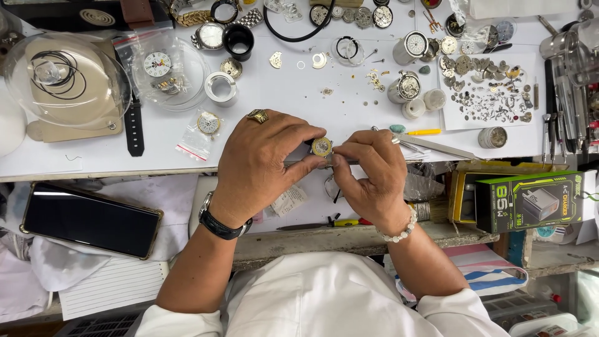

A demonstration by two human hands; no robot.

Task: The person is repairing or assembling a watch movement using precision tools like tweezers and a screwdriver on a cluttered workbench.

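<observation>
My left hand (262, 165), with a gold ring and a black wristwatch, grips a small round gold watch movement (322, 146) between thumb and fingers at the white bench's front edge. My right hand (371, 171), wearing a white bead bracelet, pinches a thin metal tool whose tip meets the movement from the right. Both hands touch each other around the movement. The tool is mostly hidden by the fingers.
The white bench (293, 93) holds several watch parts, a clear dome (65, 78), a black strap (133, 128), tweezers (437, 146) and a sheet of tiny gears (486, 93). A black phone (90, 219) lies lower left, a green charger box (530, 201) lower right, a yellow screwdriver (324, 223) below.
</observation>
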